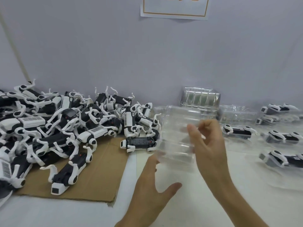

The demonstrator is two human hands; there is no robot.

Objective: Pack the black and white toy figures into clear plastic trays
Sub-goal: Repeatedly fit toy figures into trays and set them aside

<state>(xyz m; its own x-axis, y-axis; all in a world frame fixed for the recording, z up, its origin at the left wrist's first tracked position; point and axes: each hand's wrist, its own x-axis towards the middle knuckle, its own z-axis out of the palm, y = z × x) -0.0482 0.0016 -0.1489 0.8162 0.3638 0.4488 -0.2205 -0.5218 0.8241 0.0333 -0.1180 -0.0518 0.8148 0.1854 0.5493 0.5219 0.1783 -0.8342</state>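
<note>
White table (270, 202): clear ribbed tray (177, 128), blurred, pinched by right hand (209, 145).

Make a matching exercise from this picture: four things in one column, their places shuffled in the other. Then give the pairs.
Things
1. loose toy figures
2. empty clear tray
3. packed trays
4. paper sign

Places
A. on the wall, at the top of the view
B. on the white table, at the right
C. piled at the left, on the cardboard sheet
D. gripped in the right hand

Pairs: 1-C, 2-D, 3-B, 4-A
</note>
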